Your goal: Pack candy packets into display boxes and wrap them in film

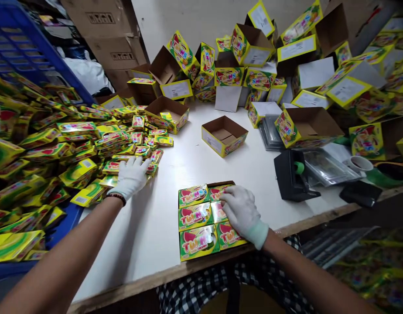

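My left hand (131,176), in a white glove, reaches onto the near edge of a heap of small yellow-green candy packs (113,141). Its fingers are spread over the packs and nothing is plainly gripped. In front of me, at the table's near edge, a shallow display box (206,185) holds several packs (195,216) printed with a watermelon, lying flat in two columns. My right hand (242,211), also gloved, lies over the right column with its fingers resting on the packs. It partly hides the upper and middle packs there.
An open, bare-bottomed box (224,137) stands mid-table, and another box (169,114) touches the heap. Many display boxes (254,48) are piled at the back. To the right are a black tape dispenser (291,176), clear plastic trays (332,165) and a cup (360,165). A blue crate (41,52) stands left.
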Available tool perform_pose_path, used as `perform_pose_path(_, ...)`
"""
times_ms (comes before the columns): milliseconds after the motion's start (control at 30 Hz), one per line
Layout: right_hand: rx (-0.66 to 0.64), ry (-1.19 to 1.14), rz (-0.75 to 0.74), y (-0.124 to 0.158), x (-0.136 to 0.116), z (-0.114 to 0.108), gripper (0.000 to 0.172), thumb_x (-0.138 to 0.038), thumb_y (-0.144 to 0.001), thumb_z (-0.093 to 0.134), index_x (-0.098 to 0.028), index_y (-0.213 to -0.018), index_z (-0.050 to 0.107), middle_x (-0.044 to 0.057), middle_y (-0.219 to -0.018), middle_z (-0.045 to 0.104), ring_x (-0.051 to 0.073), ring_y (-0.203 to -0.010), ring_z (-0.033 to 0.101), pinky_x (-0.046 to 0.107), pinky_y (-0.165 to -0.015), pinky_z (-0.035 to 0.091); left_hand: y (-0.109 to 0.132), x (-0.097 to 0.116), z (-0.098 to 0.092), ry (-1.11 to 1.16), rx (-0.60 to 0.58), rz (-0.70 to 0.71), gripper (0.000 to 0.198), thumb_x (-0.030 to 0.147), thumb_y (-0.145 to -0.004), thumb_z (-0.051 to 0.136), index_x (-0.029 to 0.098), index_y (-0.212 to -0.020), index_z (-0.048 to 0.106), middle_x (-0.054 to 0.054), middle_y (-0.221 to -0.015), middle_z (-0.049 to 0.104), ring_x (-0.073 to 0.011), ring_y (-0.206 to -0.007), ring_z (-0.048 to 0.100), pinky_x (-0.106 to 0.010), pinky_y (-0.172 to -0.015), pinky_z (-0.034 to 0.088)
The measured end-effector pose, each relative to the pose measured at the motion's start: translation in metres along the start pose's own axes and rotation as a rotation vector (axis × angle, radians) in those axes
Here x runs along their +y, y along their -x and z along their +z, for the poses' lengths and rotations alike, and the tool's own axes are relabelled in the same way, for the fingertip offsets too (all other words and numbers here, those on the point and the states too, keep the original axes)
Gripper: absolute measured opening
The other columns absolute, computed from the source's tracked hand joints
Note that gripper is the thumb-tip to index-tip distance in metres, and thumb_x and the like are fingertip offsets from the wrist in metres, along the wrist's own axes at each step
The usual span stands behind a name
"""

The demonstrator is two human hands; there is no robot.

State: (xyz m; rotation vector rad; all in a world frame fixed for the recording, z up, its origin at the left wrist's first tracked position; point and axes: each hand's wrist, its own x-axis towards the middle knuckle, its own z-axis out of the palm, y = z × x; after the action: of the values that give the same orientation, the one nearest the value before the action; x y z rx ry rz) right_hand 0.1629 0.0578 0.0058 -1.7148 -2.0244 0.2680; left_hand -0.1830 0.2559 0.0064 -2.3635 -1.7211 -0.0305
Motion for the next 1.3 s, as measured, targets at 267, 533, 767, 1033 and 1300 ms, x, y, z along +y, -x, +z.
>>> perform_pose_path(267,-0.120,0.168,-0.074,0.005,-0.007,0.004,0.041,-0.032,-0.096,0.046,-0.020,-0.134,0.054,0.015,-0.144,0.051,0.038,-0.140,0.034,0.064,-0.112,0.023,-0.009,0.004,0.003,0.449,0.084,-0.249,0.036,0.030,-0.082,0.049,0.009,-0.107,0.065,-0.018,-0.099,0.066,-0.0355,-0.101,0.057,-0.052,-0.092,0.040)
perform_pose_path(533,0.145,-0.710,0.027,0.000,-0.007,-0.009,0.045,-0.042,-0.095,0.051,-0.024,-0.137,0.050,0.012,-0.143,0.052,0.028,-0.135,0.045,0.053,-0.115,0.033,0.068,0.144,-0.078,1.986,-0.066,-0.133,0.046,0.040,-0.080,0.070,0.019,-0.120,0.058,-0.008,-0.110,0.068,-0.0198,-0.089,0.066,-0.036,-0.085,0.054)
perform_pose_path(767,-0.474,-1.715,0.357,-0.039,-0.017,-0.049,0.049,-0.050,-0.080,0.071,-0.023,-0.119,0.058,0.007,-0.115,0.068,0.018,-0.088,0.069,0.032,-0.071,0.058,0.083,0.197,-0.109,1.604,0.023,0.142,0.030,0.024,-0.074,0.070,0.019,-0.103,0.066,-0.008,-0.113,0.062,-0.0234,-0.107,0.061,-0.040,-0.098,0.049)
perform_pose_path(1033,0.217,-0.620,0.122,-0.061,0.028,-0.019,0.025,-0.029,-0.084,0.057,-0.015,-0.100,0.072,0.010,-0.103,0.067,0.021,-0.093,0.065,0.037,-0.085,0.053,0.067,0.167,-0.060,1.093,0.044,-0.064,0.044,0.039,-0.091,0.048,0.015,-0.128,0.057,-0.014,-0.134,0.059,-0.0256,-0.127,0.053,-0.046,-0.109,0.042)
perform_pose_path(1300,-0.081,-0.116,-0.311,-0.047,0.024,0.006,0.032,-0.025,-0.096,0.045,-0.016,-0.120,0.064,0.011,-0.118,0.067,0.025,-0.120,0.053,0.042,-0.105,0.038,0.087,0.174,-0.050,0.770,0.037,0.112,0.040,0.037,-0.098,0.040,0.018,-0.129,0.057,-0.011,-0.125,0.065,-0.0252,-0.117,0.057,-0.044,-0.101,0.044)
